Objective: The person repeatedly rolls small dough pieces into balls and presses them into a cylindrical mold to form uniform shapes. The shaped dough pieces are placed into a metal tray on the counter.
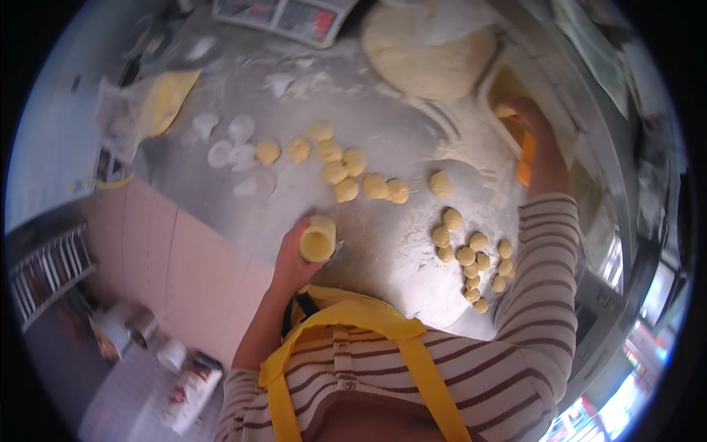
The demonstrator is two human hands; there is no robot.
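My left hand (291,254) is wrapped around a small pale cup (326,226) with something yellow inside, near the table's front edge. Far to the right, my right hand (525,112) reaches into a white-rimmed container (490,83) with a yellow-brown inside. A pale piece (504,111) is at its fingertips; blur hides whether they grip it. An orange strip (526,159) lies beside that wrist. Between my hands, round yellowish dough balls (334,172) lie in a loose row on the metal table (381,243). Smaller balls (465,256) are clustered by my right forearm.
A large dough mass (425,61), partly under a clear plastic sheet, lies at the back. Clear plastic molds or cups (241,128) stand left of the balls. A plastic bag with yellow content (165,102) lies at the left edge. Loose flour (458,152) is scattered at right.
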